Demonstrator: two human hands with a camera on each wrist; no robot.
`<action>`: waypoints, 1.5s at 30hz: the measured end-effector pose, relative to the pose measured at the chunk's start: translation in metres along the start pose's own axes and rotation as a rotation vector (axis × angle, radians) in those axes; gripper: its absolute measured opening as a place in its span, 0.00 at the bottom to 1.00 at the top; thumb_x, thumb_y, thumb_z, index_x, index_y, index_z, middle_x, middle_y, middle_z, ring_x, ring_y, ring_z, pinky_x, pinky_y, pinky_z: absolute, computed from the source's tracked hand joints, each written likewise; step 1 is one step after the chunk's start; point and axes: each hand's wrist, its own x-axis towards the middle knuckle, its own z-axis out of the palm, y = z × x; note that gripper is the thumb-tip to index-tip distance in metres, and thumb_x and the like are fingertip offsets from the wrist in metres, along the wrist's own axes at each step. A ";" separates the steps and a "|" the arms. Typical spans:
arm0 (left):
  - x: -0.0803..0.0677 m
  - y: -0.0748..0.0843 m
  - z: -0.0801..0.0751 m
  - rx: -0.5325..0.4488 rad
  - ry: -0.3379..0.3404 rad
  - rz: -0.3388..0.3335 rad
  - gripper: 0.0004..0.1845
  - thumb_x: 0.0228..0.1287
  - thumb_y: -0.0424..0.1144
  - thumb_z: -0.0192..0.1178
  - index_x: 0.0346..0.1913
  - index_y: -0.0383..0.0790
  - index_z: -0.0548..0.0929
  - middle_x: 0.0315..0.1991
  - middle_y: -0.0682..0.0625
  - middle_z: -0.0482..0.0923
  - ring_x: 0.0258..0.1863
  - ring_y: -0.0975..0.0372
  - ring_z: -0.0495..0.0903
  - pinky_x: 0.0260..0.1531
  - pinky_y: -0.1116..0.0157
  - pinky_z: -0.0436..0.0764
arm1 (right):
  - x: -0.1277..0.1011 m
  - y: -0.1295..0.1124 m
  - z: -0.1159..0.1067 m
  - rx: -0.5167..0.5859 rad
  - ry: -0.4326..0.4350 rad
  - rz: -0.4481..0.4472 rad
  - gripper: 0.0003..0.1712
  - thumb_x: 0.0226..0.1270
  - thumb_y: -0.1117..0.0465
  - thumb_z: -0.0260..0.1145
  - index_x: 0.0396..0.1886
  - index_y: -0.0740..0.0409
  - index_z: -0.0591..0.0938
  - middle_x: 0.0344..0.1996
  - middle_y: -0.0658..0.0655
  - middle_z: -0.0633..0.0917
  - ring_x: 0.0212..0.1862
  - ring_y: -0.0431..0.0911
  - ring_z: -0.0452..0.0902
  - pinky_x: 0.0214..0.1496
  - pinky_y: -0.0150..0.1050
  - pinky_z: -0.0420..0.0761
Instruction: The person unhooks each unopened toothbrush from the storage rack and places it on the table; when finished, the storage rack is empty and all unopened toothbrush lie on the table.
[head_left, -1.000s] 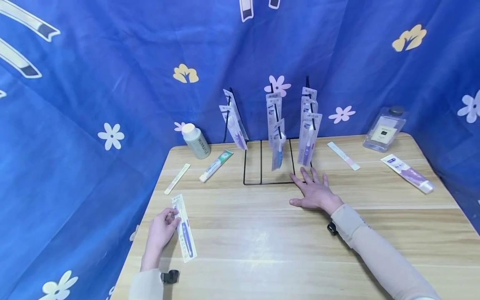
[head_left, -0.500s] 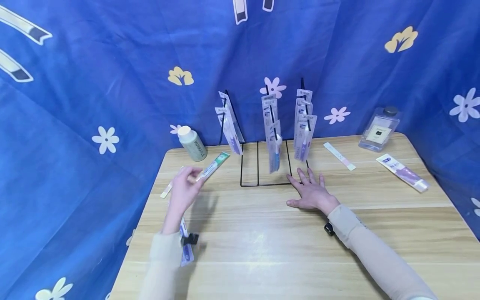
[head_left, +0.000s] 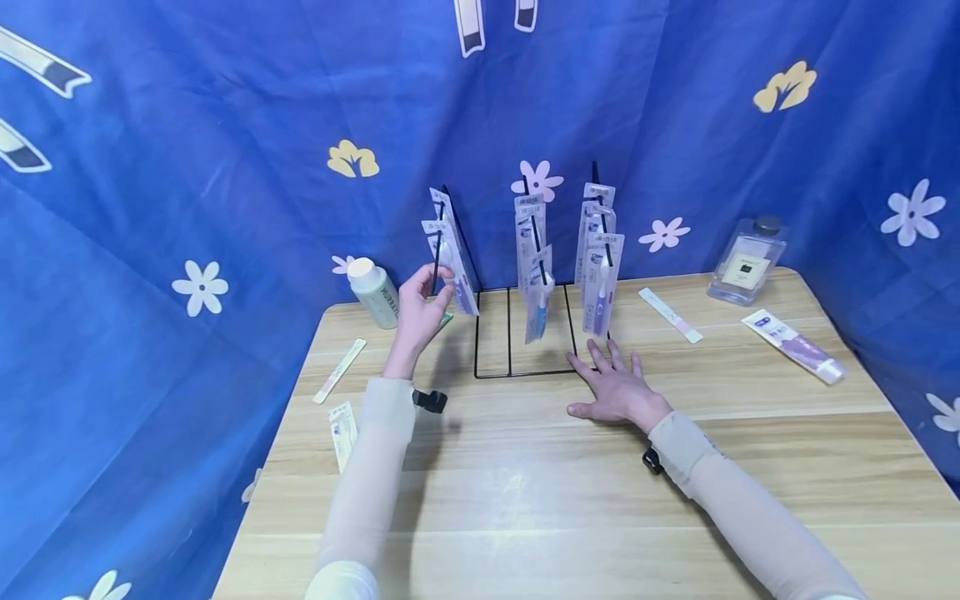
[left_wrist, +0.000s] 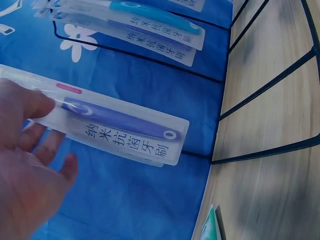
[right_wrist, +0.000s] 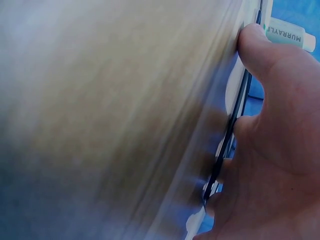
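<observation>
At the left hook (head_left: 438,248) of the wire rack (head_left: 510,342) sits a clear pack (left_wrist: 107,107) with a purple toothbrush (left_wrist: 130,124) inside, pinched by my left fingers (left_wrist: 50,147). A crooked pull could snag it or tip the rack if my spread right fingers (head_left: 599,358), at the front bar (head_left: 492,377), brace too lightly. Slipping sideways, I could knock the grey bottle (head_left: 378,298), contents hidden; in the clear bottle (head_left: 745,268) I can't make out a level.

1. Blue cloth (head_left: 300,75) patterned with pale flowers, behind the tabletop (head_left: 510,533).
2. Grey-green bottle (head_left: 381,302), white-capped, back left.
3. Green-ended tube (left_wrist: 210,227), mostly hidden, near that bottle.
4. Slim strip (head_left: 339,372), pink and white, left.
5. Similar strip (head_left: 670,315), right of centre.
6. Clear bottle (head_left: 748,262), dark-capped, back right.
7. White-and-purple tube (head_left: 795,346), nearby.
</observation>
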 end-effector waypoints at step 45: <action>-0.205 -0.007 -0.111 0.619 -0.152 -0.563 0.10 0.62 0.30 0.67 0.46 0.33 0.87 0.37 0.39 0.87 0.39 0.50 0.88 0.42 0.56 0.87 | 0.000 -0.001 -0.002 0.015 0.002 0.011 0.57 0.63 0.26 0.63 0.84 0.37 0.49 0.83 0.63 0.41 0.82 0.69 0.29 0.75 0.77 0.34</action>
